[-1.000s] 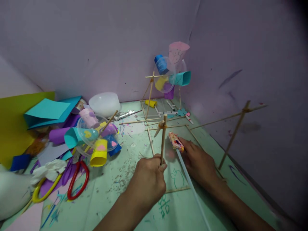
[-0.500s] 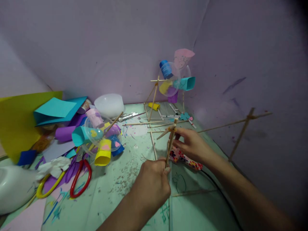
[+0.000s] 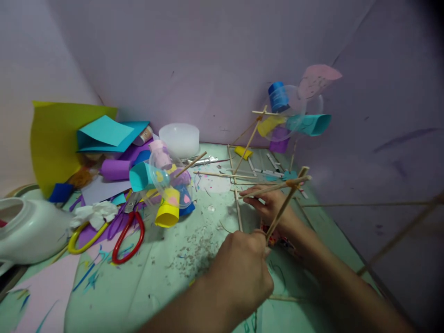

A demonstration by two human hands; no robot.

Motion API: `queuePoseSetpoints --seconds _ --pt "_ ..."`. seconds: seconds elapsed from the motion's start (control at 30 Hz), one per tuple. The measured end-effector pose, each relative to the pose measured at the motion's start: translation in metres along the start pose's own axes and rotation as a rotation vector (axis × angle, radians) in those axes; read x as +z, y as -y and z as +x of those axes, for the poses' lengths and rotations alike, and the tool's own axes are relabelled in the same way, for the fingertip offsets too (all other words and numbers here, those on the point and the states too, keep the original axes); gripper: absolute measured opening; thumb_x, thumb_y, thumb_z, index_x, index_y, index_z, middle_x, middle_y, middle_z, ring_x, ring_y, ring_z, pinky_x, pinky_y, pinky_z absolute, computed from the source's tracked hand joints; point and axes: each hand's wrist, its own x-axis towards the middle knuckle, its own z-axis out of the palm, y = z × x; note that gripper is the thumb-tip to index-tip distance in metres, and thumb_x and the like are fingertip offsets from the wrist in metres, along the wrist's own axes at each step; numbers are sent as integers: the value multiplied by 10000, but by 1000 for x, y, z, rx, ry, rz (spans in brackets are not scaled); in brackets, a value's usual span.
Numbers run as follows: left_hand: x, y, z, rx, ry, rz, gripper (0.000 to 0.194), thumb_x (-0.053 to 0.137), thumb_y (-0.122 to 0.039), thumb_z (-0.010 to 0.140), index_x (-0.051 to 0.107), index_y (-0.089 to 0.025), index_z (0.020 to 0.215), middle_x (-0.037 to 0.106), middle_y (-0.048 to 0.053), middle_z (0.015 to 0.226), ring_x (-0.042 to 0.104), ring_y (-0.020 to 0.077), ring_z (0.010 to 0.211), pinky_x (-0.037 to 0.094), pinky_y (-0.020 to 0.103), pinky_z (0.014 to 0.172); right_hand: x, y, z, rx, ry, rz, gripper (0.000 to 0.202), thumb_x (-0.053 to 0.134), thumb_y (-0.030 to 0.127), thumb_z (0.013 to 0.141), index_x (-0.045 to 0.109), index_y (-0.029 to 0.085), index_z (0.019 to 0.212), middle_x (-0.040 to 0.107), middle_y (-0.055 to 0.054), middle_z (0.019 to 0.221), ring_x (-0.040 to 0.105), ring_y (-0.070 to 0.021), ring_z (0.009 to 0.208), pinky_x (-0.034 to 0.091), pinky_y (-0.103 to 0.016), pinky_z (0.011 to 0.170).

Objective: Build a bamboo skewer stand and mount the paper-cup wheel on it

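Observation:
A frame of thin wooden sticks (image 3: 281,210) stands tilted at centre right, joined by an orange-brown blob near the top. My left hand (image 3: 241,268) is closed around the lower end of its upright stick. My right hand (image 3: 268,201) lies behind the frame, its thumb and fingers pinched at the free end of a short slanting stick (image 3: 263,190). Under my right forearm a red flowered object (image 3: 277,238) is mostly hidden. A long stick runs right to another crossed joint, blurred at the picture's edge.
Left are red-handled scissors (image 3: 129,238), a paper-cup wheel (image 3: 168,180), coloured papers (image 3: 104,134), a white bowl (image 3: 179,140) and a white jug (image 3: 38,229). At the back right stands a second cup wheel (image 3: 291,111) on a stick frame, near markers (image 3: 274,163).
The view has shifted, so most things sit elsewhere in the picture. The stick frame leans more to the right, and my right hand has moved from its top joint to the short stick's end.

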Motion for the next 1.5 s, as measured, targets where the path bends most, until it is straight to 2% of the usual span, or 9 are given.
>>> queuePoseSetpoints --seconds 0.13,0.33,0.63,0.87,1.07,1.27,1.4,1.5 --pt "1 1 2 -11 1 12 154 488 -133 735 633 -136 681 656 123 586 593 194 492 326 264 435 2 0 -1 28 -6 -60 176 551 216 787 711 199 857 719 -71 895 641 -236 874 468 -402 820" --pt "0 0 4 -26 33 22 158 491 -118 730 650 -116 733 661 136 615 607 214 540 328 276 447 4 3 -2 4 -28 -44 189 533 196 784 709 186 849 727 -67 850 661 -209 800 491 -346 752" --pt "-2 1 4 -41 88 -3 207 439 -168 775 643 -131 766 667 124 661 602 198 572 356 282 495 7 -2 -3 -58 -78 -67 183 536 196 780 707 223 840 731 -43 832 668 -218 780 494 -356 720" --pt "0 2 5 -41 68 4 161 466 -152 762 625 -146 737 665 120 657 609 211 586 356 284 504 9 -5 -4 -57 -73 -147 171 553 198 793 714 231 841 730 -57 863 656 -247 830 443 -407 774" --pt "1 4 5 -53 67 10 117 470 -136 745 570 -177 699 624 75 622 588 203 587 346 282 517 12 -11 -4 -44 -48 -163 159 581 213 790 712 239 877 728 -44 862 648 -219 835 386 -381 835" --pt "10 11 4 -74 74 -52 127 448 -140 751 484 -199 645 554 17 588 548 167 579 356 273 555 11 -8 -2 -14 -5 -204 168 557 200 812 711 231 873 719 -41 840 630 -172 784 358 -324 798" --pt "10 12 1 -126 98 -33 93 476 -148 722 520 -192 654 575 18 604 545 165 591 384 274 572 8 -2 -1 25 -4 -211 135 574 203 807 705 231 826 715 -16 819 615 -164 797 297 -324 801" --pt "6 17 -8 -197 91 -60 104 511 -167 688 596 -179 747 620 19 625 570 161 589 421 269 579 6 0 -1 15 14 -215 135 567 209 806 700 216 829 711 -21 832 600 -165 805 276 -314 776"
